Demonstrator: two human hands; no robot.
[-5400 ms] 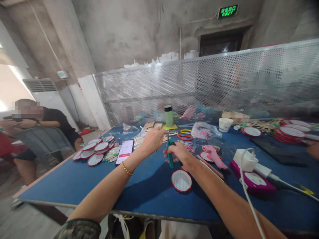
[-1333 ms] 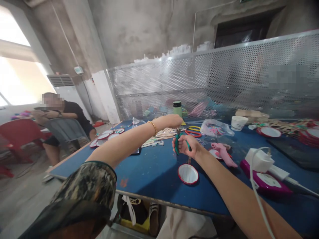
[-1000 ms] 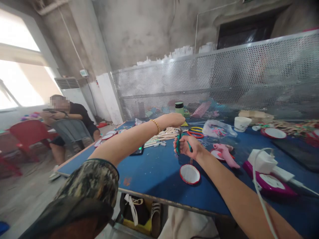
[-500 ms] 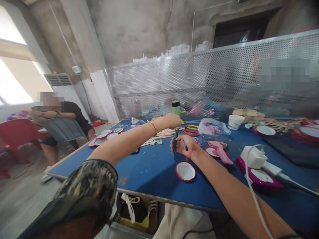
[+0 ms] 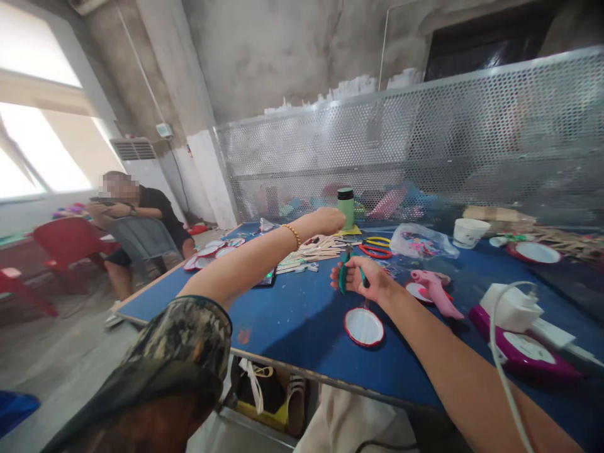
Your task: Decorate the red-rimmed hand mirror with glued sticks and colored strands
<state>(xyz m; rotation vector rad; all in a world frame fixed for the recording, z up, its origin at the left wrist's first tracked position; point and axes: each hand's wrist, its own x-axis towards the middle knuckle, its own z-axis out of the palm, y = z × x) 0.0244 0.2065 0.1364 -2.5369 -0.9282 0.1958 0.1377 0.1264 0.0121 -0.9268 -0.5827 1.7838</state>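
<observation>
My right hand (image 5: 361, 279) is wrapped round green-handled pliers (image 5: 344, 274), jaws upward, above the blue table. My left hand (image 5: 328, 221) reaches out over the wooden sticks (image 5: 314, 251), beside the green bottle (image 5: 346, 207); its fingers are hidden, so I cannot see whether it holds anything. Below my right hand lies a round white lid with a red rim (image 5: 363, 326). Red- and yellow-handled tools (image 5: 376, 250) rest right of the sticks, near a plastic bag of small colourful pieces (image 5: 423, 244).
A pink glue gun (image 5: 438, 292), a purple power strip (image 5: 523, 352) with white plugs and a hanging cable lie on the right. A white cup (image 5: 470, 233) stands behind them. More lids (image 5: 219, 250) lie at left. A perforated metal screen (image 5: 302, 157) runs behind; a person sits far left.
The view has shifted slightly left, so the table things appear further right. Both hands keep nearly the same pose, and the pliers remain in my right hand.
</observation>
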